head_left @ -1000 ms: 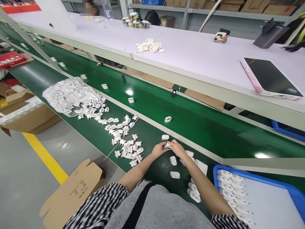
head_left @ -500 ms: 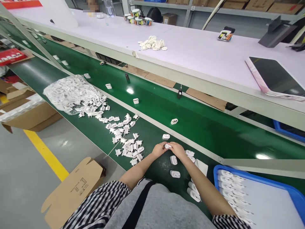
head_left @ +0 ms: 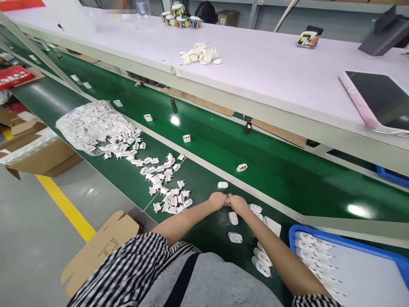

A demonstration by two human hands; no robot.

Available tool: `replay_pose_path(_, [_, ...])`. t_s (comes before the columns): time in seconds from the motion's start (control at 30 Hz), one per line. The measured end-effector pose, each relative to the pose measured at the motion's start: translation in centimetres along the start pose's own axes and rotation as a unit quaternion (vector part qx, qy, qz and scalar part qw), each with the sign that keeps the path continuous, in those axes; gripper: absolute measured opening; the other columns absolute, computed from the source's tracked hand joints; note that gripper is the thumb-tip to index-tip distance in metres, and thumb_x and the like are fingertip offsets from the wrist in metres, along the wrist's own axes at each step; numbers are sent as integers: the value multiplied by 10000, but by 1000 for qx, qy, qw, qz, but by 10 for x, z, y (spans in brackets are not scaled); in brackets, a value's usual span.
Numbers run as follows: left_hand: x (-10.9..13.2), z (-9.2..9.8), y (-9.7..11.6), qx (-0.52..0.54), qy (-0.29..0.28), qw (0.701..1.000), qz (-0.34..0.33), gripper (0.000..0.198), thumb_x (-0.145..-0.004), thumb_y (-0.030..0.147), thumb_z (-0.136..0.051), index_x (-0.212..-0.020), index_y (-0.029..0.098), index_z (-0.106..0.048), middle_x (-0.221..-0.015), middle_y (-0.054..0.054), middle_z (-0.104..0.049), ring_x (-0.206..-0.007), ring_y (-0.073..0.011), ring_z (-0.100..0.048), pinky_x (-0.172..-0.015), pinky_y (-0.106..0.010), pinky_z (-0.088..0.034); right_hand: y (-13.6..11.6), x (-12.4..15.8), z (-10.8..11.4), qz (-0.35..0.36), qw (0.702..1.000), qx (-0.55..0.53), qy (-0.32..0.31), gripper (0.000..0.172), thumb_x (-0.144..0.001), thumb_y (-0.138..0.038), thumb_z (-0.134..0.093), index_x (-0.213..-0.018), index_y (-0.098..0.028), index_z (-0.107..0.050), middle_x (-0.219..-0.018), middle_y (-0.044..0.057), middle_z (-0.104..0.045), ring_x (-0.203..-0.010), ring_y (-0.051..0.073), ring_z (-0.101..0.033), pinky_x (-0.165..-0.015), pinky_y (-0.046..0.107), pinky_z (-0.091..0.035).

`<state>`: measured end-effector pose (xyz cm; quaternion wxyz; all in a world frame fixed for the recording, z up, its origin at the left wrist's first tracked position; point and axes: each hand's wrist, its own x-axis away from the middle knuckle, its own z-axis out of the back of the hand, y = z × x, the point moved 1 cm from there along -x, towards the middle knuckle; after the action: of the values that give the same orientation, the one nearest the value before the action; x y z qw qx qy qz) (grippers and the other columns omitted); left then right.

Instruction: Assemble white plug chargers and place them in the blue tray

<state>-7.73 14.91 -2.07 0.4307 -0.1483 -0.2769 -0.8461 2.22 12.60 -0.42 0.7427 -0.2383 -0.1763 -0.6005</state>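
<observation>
My left hand (head_left: 217,201) and my right hand (head_left: 239,205) meet over the green bench, fingers closed from both sides on a small white plug piece (head_left: 227,199). Most of that piece is hidden by the fingers. Just behind them lies a white oval plug housing (head_left: 223,185). Two more, an upper housing (head_left: 233,218) and a lower housing (head_left: 235,237), lie between my forearms. Left of my left hand spreads a loose heap of white two-pin plug pieces (head_left: 174,198). Beside my right forearm sit several white plugs (head_left: 262,262), partly covered by the arm.
A blue-rimmed tray (head_left: 292,238) at right holds rows of white plugs. The green conveyor belt (head_left: 211,140) carries spaced white housings. A clear bag (head_left: 79,128) of plug pieces lies left. Above runs a white shelf (head_left: 255,72) with a phone (head_left: 380,100). An open carton (head_left: 47,155) stands left.
White housings on the belt have shifted to the right. My hands have drawn closer together round the plug piece, which shows less now. The view has tilted slightly.
</observation>
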Motion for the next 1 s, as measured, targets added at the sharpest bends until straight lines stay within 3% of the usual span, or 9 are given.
replay_pose_path(0.13, [3, -12, -3, 72, 39, 996, -47, 256, -700, 267, -443, -931, 170, -495, -919, -71, -558, -832, -201, -521, -705, -277, -391, 4, 4, -8, 5, 1000, -12, 0, 213, -711, -185, -436, -916, -129, -418, -821, 118, -595, -789, 207, -551, -598, 256, -377])
replay_pose_path(0.27, [6, -22, -7, 132, 61, 988, -53, 280, -683, 290, -457, -945, 196, -485, -936, -35, -553, -834, -178, -516, -706, -242, -385, 8, 7, -13, 17, 1000, -15, 8, 181, -718, -192, -436, -894, -155, -409, -844, 112, -585, -778, 219, -553, -591, 268, -381])
replay_pose_path(0.6, [6, -27, -8, 126, 83, 989, -10, 328, -728, 291, -403, -1040, 192, -423, -855, -25, -579, -808, -152, -524, -701, -232, -387, 9, 4, -8, 44, 997, 45, 40, 151, -740, -139, -372, -878, -143, -432, -808, 104, -580, -722, 207, -562, -559, 264, -388])
replay_pose_path(0.73, [9, -29, -1, 128, 99, 987, -13, 304, -752, 267, -377, -1043, 189, -415, -992, -40, -532, -868, -144, -502, -735, -230, -378, 9, 5, -9, 44, 998, 41, 34, 144, -733, -137, -385, -864, -142, -446, -804, 100, -589, -737, 204, -561, -570, 258, -387])
replay_pose_path(1.0, [-2, -7, 14, 61, -11, 997, 55, 142, -697, 193, -473, -797, 112, -534, -777, -100, -579, -758, -206, -544, -657, -291, -403, 6, 3, 3, 53, 998, 15, 9, 148, -688, -68, -393, -760, -135, -504, -746, 98, -611, -715, 200, -565, -562, 257, -376])
